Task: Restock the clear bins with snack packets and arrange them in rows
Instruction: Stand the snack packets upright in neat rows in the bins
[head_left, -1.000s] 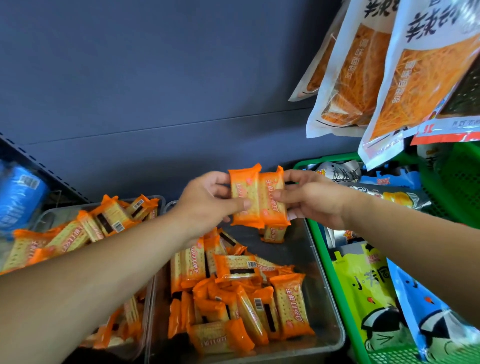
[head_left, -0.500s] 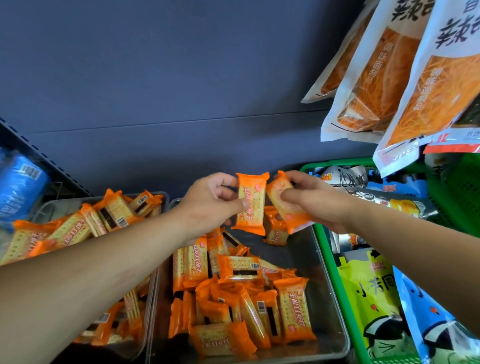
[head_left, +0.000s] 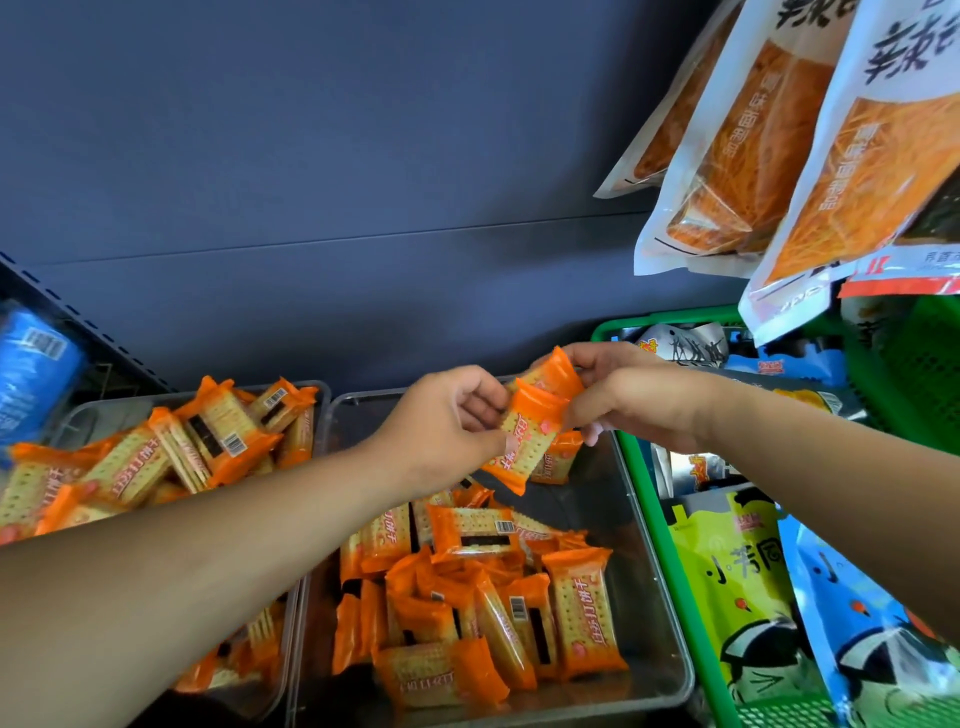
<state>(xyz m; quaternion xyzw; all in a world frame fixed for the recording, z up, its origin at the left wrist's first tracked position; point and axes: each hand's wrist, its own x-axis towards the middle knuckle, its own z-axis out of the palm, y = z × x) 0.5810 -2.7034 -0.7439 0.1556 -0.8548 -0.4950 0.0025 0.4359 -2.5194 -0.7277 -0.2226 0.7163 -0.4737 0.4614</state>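
Dark blue-grey shelf backing fills the upper half of the frame, with large noodle bags (head_left: 748, 156) hanging at the upper right. Below it two clear bins sit side by side: the left bin (head_left: 325, 410) is heaped high, while the middle bin (head_left: 639, 545) holds a loose pile (head_left: 493, 597) toward its near end. Its far right corner is mostly bare, apart from one packet (head_left: 558, 460) standing on edge. Above that gap, centre frame, the left hand (head_left: 441, 431) pinches an orange cracker packet (head_left: 524, 441) between thumb and curled fingers. The right hand (head_left: 639, 395) grips a second packet (head_left: 550, 371) just behind it, the two overlapping. They are probably being squared together so they drop in as an upright pair and start a row. A green basket (head_left: 647, 499) of other snacks borders the bin on the right.
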